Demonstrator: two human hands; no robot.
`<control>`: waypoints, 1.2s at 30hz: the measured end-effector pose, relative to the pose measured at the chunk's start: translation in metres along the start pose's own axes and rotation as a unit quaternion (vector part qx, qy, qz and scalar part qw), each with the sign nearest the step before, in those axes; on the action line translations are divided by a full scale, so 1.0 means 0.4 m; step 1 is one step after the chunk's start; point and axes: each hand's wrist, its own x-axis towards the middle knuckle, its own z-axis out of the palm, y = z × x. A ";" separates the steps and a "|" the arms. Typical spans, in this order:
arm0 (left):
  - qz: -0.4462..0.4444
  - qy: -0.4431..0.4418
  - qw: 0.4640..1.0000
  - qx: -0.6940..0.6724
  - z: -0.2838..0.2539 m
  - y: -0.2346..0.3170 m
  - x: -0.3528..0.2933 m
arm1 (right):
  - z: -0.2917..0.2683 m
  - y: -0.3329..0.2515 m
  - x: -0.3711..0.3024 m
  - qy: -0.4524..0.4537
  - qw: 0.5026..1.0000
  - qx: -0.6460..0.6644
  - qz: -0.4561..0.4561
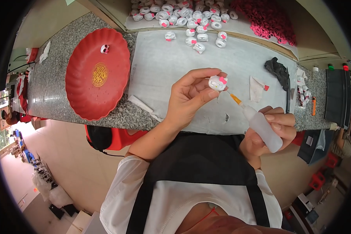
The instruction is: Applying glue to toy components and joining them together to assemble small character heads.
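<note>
With our left hand (185, 95) we pinch a white cat-head figurine (216, 83) between the fingers, over the counter (50, 89), between its front and back edges; our right hand's (283, 124) fingers wrap a squeeze bottle (266, 132), its orange-hubbed needle (235, 99) at the figurine.

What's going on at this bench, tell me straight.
A person is working with both hands over a pale sheet. The left hand holds up a small white piece with a pink bow. The right hand grips a translucent squeeze bottle, its orange nozzle pointed at the piece; whether the tip touches it is hard to tell. More white pieces lie toward the sheet's far edge, and a red dish stands to the left.
</note>
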 end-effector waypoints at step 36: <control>-0.006 0.001 0.999 0.042 -0.027 -0.013 -0.013 | 0.015 0.008 -0.014 -0.047 0.998 -0.001 -0.036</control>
